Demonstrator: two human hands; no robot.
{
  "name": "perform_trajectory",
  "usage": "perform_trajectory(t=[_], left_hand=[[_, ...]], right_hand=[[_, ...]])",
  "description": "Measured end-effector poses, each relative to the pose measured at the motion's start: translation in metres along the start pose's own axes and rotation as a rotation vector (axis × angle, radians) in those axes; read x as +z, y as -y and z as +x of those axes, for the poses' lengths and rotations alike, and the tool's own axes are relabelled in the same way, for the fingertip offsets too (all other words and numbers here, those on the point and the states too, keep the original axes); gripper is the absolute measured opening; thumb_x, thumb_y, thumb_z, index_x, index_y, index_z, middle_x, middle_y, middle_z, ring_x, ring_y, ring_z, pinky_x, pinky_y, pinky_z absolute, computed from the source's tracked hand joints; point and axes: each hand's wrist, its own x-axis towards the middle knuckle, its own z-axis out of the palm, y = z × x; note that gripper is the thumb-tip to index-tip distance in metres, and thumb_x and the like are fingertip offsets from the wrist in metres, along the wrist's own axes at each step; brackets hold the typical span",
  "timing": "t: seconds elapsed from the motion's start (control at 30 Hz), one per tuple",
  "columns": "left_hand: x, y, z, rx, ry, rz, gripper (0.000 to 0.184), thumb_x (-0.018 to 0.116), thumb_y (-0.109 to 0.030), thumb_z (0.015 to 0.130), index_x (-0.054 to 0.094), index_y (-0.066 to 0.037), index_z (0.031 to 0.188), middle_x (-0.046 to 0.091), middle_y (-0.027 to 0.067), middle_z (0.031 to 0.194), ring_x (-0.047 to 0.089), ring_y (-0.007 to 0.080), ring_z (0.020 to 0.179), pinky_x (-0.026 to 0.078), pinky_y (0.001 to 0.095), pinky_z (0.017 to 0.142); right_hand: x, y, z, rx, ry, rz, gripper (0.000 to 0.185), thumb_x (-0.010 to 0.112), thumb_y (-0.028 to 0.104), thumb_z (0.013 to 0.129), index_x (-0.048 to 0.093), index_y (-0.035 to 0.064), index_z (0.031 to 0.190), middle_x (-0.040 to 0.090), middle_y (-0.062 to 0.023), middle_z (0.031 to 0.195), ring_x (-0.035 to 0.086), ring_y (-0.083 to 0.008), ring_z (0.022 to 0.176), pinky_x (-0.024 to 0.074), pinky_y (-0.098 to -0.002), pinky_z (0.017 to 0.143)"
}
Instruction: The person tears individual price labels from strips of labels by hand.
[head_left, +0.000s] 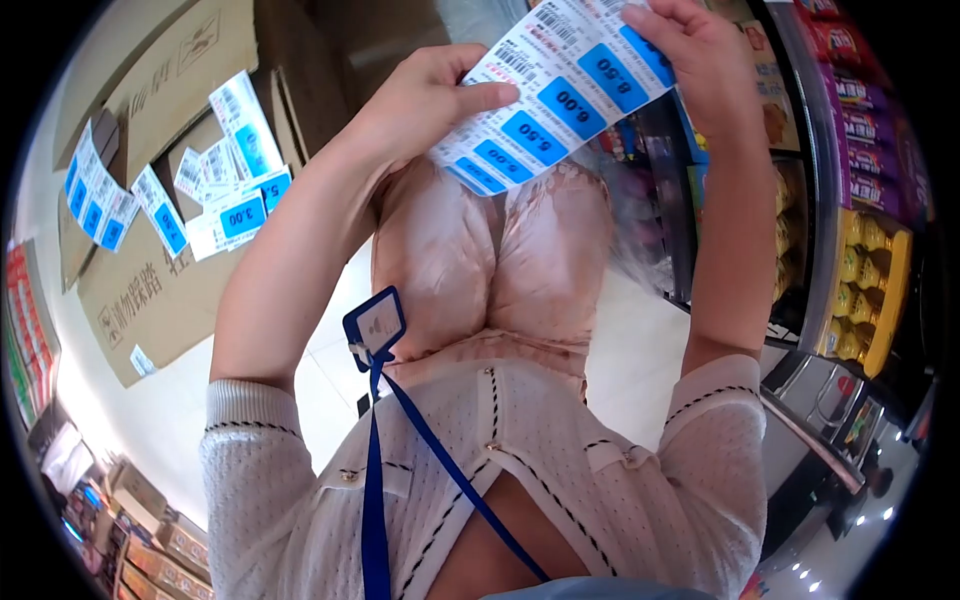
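Note:
A sheet of price labels (545,105), white with blue price blocks such as 8.50 and 6.00, is stretched between my two hands above my lap. My left hand (428,100) grips its left edge, thumb lying on the printed side. At the upper right corner, my right hand (700,55) pinches the sheet between thumb and fingers. To the left, more loose price labels (245,130) lie on a cardboard box (160,290), some overlapping. One label strip (98,190) curls up near the box's left side.
Shelves with purple snack packs (868,125) and a yellow tray of gold-wrapped items (858,285) stand close on my right. A badge (378,325) on a blue lanyard hangs over my lap. Stacked boxes (155,560) are at the lower left.

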Motion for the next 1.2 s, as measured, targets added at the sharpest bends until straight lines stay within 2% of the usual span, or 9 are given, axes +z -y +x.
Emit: perform_trajectory(t=[0.2, 0.37, 0.47, 0.57, 0.7, 0.87, 0.9, 1.07, 1.2], left_hand=[[0.0, 0.0, -0.002, 0.0, -0.002, -0.047, 0.024, 0.062, -0.011, 0.086, 0.06, 0.002, 0.106, 0.067, 0.0078, 0.093, 0.064, 0.011, 0.08, 0.051, 0.0249, 0.074], [0.002, 0.001, 0.003, 0.024, -0.095, -0.129, 0.021, 0.06, -0.011, 0.088, 0.06, 0.001, 0.105, 0.066, 0.0079, 0.095, 0.063, 0.0112, 0.082, 0.051, 0.0255, 0.075], [0.0, 0.001, 0.004, -0.067, -0.196, 0.048, 0.022, 0.057, -0.017, 0.09, 0.059, -0.003, 0.107, 0.066, 0.0053, 0.092, 0.062, 0.0118, 0.083, 0.05, 0.0258, 0.072], [0.006, 0.006, 0.004, 0.065, -0.298, -0.095, 0.018, 0.058, -0.013, 0.088, 0.062, 0.002, 0.099, 0.065, 0.0086, 0.087, 0.06, 0.0145, 0.075, 0.049, 0.0283, 0.069], [-0.001, -0.001, -0.001, 0.148, -0.27, -0.161, 0.02, 0.057, -0.014, 0.09, 0.061, 0.001, 0.103, 0.065, 0.0091, 0.091, 0.06, 0.0153, 0.082, 0.049, 0.028, 0.072], [0.0, -0.005, -0.003, -0.027, -0.183, 0.056, 0.023, 0.055, -0.015, 0.091, 0.06, 0.0, 0.108, 0.065, 0.0097, 0.095, 0.061, 0.0163, 0.091, 0.05, 0.0276, 0.077], [0.0, 0.003, 0.003, -0.072, -0.182, 0.014, 0.025, 0.057, -0.013, 0.09, 0.059, 0.001, 0.111, 0.066, 0.0089, 0.094, 0.062, 0.0136, 0.085, 0.051, 0.0263, 0.074], [0.003, 0.01, 0.008, 0.014, -0.132, 0.011, 0.022, 0.06, -0.014, 0.089, 0.06, 0.0, 0.106, 0.066, 0.0069, 0.091, 0.063, 0.0109, 0.078, 0.051, 0.024, 0.07], [0.002, 0.006, 0.005, 0.068, -0.153, 0.033, 0.022, 0.06, -0.017, 0.088, 0.061, -0.001, 0.103, 0.066, 0.0065, 0.088, 0.062, 0.0105, 0.076, 0.05, 0.0234, 0.069]], right_hand=[[-0.002, -0.018, 0.0, 0.038, -0.212, -0.023, 0.012, 0.062, 0.01, 0.085, 0.065, -0.0023, 0.083, 0.063, -0.001, 0.071, 0.054, -0.0061, 0.059, 0.0427, -0.0212, 0.054], [-0.024, -0.023, 0.007, -0.223, -0.416, -0.056, 0.014, 0.058, 0.01, 0.088, 0.064, -0.0025, 0.086, 0.061, 0.0012, 0.072, 0.051, -0.0043, 0.06, 0.0403, -0.0188, 0.056], [0.027, 0.013, -0.012, -0.224, -0.344, 0.042, 0.017, 0.056, 0.011, 0.09, 0.063, -0.0039, 0.089, 0.06, 0.0014, 0.073, 0.051, -0.003, 0.063, 0.0405, -0.0184, 0.057], [0.09, 0.029, -0.031, -0.312, 0.102, 0.006, 0.02, 0.055, 0.012, 0.089, 0.06, -0.0072, 0.092, 0.063, -0.0103, 0.073, 0.058, -0.0144, 0.064, 0.0454, -0.0256, 0.061], [0.155, 0.051, -0.022, -0.458, 0.322, 0.031, 0.024, 0.056, 0.014, 0.087, 0.058, -0.0073, 0.098, 0.062, -0.023, 0.083, 0.063, -0.0287, 0.075, 0.048, -0.0349, 0.069], [0.125, 0.038, 0.024, -0.898, -0.136, -0.331, 0.025, 0.059, 0.017, 0.084, 0.061, -0.0042, 0.096, 0.063, -0.0212, 0.089, 0.062, -0.0335, 0.081, 0.0484, -0.0364, 0.074], [0.102, 0.051, 0.019, -0.543, -0.06, -0.388, 0.027, 0.062, 0.018, 0.082, 0.061, -0.0044, 0.097, 0.064, -0.019, 0.087, 0.063, -0.0285, 0.079, 0.0486, -0.0338, 0.073], [0.047, 0.019, 0.034, -0.044, 0.282, -0.4, 0.024, 0.063, 0.019, 0.084, 0.063, -0.0037, 0.092, 0.063, -0.0062, 0.075, 0.058, -0.0121, 0.069, 0.0468, -0.0269, 0.064], [0.037, -0.003, 0.029, 0.063, 0.499, -0.168, 0.017, 0.06, 0.015, 0.086, 0.063, -0.0019, 0.085, 0.062, -0.0017, 0.074, 0.056, -0.008, 0.067, 0.0456, -0.0238, 0.061]])
